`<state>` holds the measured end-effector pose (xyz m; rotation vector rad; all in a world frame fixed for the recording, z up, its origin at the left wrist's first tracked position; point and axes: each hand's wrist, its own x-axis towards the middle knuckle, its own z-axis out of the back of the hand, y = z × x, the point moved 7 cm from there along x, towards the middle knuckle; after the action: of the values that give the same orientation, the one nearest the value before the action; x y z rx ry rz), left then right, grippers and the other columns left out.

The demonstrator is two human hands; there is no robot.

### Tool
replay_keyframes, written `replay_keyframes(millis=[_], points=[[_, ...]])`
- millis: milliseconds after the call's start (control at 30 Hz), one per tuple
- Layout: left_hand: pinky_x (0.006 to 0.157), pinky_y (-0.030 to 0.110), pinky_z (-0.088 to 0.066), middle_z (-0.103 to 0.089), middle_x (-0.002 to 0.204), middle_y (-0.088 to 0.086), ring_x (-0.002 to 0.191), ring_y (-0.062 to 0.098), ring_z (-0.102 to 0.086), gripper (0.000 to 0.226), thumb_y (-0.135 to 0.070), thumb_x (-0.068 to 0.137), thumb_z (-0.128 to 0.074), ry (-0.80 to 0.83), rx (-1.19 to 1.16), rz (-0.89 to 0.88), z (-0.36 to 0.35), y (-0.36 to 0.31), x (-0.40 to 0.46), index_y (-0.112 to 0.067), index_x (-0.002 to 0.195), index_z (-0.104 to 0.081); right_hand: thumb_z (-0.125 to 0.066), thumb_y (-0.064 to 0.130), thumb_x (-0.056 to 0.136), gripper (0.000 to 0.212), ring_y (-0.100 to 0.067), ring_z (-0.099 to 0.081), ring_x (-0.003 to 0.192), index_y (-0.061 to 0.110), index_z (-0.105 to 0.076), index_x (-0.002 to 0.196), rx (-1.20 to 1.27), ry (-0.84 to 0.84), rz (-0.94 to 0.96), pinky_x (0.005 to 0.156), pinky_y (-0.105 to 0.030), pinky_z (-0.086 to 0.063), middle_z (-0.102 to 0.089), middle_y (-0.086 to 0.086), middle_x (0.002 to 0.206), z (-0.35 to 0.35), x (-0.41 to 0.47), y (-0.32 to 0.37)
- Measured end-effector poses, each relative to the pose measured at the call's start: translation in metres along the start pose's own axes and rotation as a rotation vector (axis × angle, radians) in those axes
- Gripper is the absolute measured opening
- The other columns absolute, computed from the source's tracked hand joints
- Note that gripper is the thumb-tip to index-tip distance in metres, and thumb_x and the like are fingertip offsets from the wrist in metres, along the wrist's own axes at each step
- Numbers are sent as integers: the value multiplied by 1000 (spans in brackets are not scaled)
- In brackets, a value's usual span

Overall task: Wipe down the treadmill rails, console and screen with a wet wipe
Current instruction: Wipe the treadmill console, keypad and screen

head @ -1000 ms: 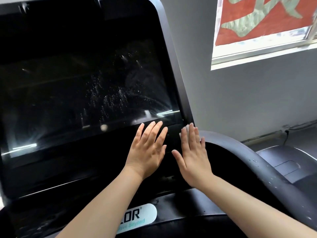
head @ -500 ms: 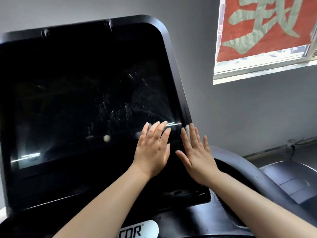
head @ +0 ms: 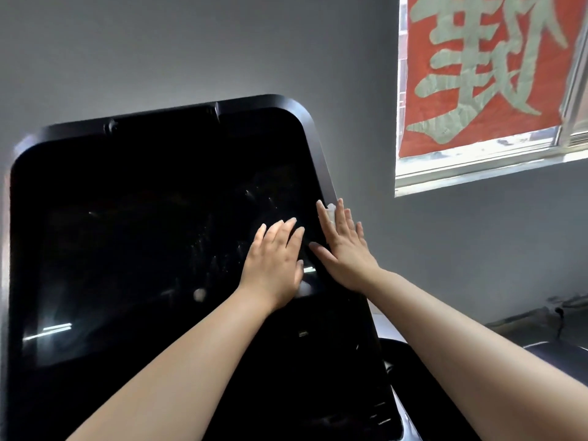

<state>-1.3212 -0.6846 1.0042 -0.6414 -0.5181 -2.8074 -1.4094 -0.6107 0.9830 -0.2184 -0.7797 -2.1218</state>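
Right hand: the right hand (head: 345,249) lies flat with straight fingers on the right border of the screen (head: 143,265). A small pale piece, which I judge to be the wet wipe (head: 332,209), shows just beyond its fingertips and partly under them. The grip here is spread and pressing, not pinching; the flat palm probably serves to push the wipe along the glossy surface with even pressure.

Left hand: the left hand (head: 276,262) is just beside the right one, on its inner side, also flat on the glass with fingers straight and close together. I cannot tell if any part of the wipe is under it. It holds nothing visible; I think it steadies the panel or adds pressure.

Wipe position: at the right edge of the screen, above the right hand's knuckles, near the dark frame (head: 321,154) of the console.

Screen surface: to the left of both hands there are fine droplets or streaks on the dark glass, so this zone looks damp already. Farther left, well apart from the hands, the glass shows only light reflections.

Step, as I judge it: wiping upward along the right side of the screen.

Background: a grey wall (head: 159,52) behind the console, and a window (head: 477,163) with a red banner (head: 477,74) up to the right of the hands.

Risk: the thin wipe may slip out from under flat fingers.
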Motion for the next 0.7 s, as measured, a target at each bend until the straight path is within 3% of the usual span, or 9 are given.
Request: replay_keyframes(millis=[100,200,333,467,533,633,700], points=[[116,36,8,5,158,3,145,18,3,63,-39,98,-31,22,42,-45,5,0,10,-18,151,-2,-32,52,97,74,-18,33,138,38,30,134,-32,-30,5,113,-35,19,40,1,146,0,-15,-1],[116,36,8,5,158,4,145,20,3,63,-41,98,-32,41,51,-64,9,3,18,-19,151,-5,-2,72,76,81,-14,38,134,30,33,135,-95,15,3,113,-34,19,46,2,139,-11,-32,-3],[116,37,6,6,158,5,145,22,3,65,-44,97,-33,47,67,-58,16,16,30,-21,151,-4,27,85,54,108,-16,36,136,20,28,141,-212,72,11,112,-32,18,43,-2,141,-18,-35,-6],[116,36,5,6,157,5,145,22,3,69,-48,96,-37,34,72,-55,26,30,46,-22,151,-4,-4,72,81,80,-14,21,144,26,40,128,-160,7,-28,114,-34,14,32,1,151,4,7,-6],[116,37,4,5,158,5,145,22,2,71,-49,95,-38,31,82,-57,30,36,55,-22,151,-4,-23,57,96,77,-11,14,145,27,40,127,-97,-30,-41,116,-35,12,23,1,156,16,32,-3],[117,37,2,5,158,6,145,23,1,76,-54,93,-39,42,104,-50,35,46,68,-22,151,-3,-29,49,99,79,-8,16,144,23,35,137,-27,-73,-20,116,-31,10,22,4,157,25,45,3],[118,38,1,6,158,7,145,24,2,83,-62,89,-40,72,107,-42,36,51,74,-22,151,-2,-25,56,96,81,-9,24,141,21,31,142,-38,-45,10,116,-28,12,30,4,153,20,31,3]])
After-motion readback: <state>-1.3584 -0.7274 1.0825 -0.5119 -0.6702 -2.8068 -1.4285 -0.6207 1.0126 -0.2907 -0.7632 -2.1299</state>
